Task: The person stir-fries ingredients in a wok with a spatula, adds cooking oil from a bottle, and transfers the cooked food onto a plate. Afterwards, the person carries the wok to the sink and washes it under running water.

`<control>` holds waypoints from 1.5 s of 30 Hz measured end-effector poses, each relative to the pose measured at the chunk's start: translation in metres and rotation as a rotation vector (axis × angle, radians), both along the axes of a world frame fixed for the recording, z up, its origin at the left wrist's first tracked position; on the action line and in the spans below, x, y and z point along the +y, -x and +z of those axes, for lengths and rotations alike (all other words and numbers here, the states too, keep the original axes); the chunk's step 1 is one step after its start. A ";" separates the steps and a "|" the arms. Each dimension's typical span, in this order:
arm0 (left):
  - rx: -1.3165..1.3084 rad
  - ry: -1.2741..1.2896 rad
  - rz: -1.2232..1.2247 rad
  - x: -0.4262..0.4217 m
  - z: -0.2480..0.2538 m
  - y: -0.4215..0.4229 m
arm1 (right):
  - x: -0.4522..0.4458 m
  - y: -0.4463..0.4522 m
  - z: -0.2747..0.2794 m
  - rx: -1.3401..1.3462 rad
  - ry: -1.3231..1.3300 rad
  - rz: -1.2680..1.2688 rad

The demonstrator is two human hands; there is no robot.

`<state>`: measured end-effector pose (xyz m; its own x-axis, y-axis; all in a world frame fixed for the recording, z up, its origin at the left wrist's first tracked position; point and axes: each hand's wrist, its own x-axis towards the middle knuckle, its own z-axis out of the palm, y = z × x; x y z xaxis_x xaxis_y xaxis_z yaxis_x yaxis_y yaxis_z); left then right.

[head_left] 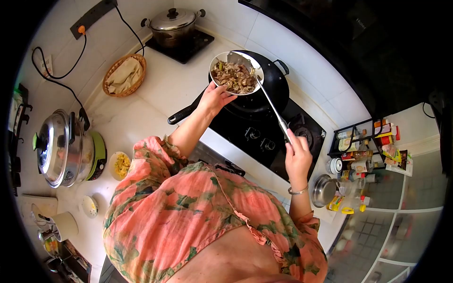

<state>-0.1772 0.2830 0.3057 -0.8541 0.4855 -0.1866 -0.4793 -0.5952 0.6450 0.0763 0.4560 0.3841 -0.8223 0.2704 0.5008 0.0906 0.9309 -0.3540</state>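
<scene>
My left hand grips the lower rim of a white bowl of cooked shredded meat with some green pieces. The bowl is held over the black wok and hides part of it. In my right hand is the handle of a long metal spatula. Its blade reaches into the bowl at the far side, by the food. The wok sits on a black glass gas hob, its long handle pointing left. What the wok holds is mostly hidden.
A lidded pot stands on a black hotplate at the back. On the left are a wicker basket, a large steamer and a bowl of yellow food. Rightward stand a metal bowl and a rack of seasonings.
</scene>
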 end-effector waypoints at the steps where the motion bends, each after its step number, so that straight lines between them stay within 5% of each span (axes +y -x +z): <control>1: 0.009 -0.032 -0.012 -0.003 -0.002 0.000 | 0.002 0.002 0.005 0.027 -0.045 -0.009; 6: 0.063 -0.007 0.003 -0.015 -0.001 0.002 | 0.022 0.013 0.029 0.155 -0.003 -0.063; 10: 0.034 0.013 0.025 -0.031 0.004 0.006 | 0.055 0.019 0.054 -0.019 0.067 -0.096; 14: 0.099 0.014 0.102 -0.064 0.008 0.019 | 0.104 0.047 0.073 -0.463 0.192 -0.243; 19: 0.136 0.048 0.189 -0.109 0.015 0.023 | 0.160 0.115 0.076 -0.804 0.218 -0.132; 24: 0.121 0.055 0.259 -0.131 0.014 0.015 | 0.135 0.198 0.057 -0.818 0.051 -0.018; 26: 0.098 0.077 0.265 -0.136 0.015 0.014 | 0.114 0.213 0.053 -0.533 -0.167 0.214; 29: 0.107 0.073 0.250 -0.142 0.010 0.018 | 0.087 0.207 0.094 -0.625 -0.211 0.155; 33: 0.090 0.074 0.237 -0.147 0.002 0.019 | 0.147 0.199 0.104 -0.636 -0.231 0.252; 35: 0.083 0.075 0.242 -0.149 0.001 0.022 | 0.170 0.192 0.116 -0.970 0.025 0.125; 38: 0.078 0.050 0.201 -0.152 -0.004 0.028 | 0.180 0.168 0.109 -1.115 0.328 0.055; 45: 0.074 0.094 0.191 -0.146 -0.004 0.038 | 0.147 0.153 -0.049 -0.728 0.840 0.115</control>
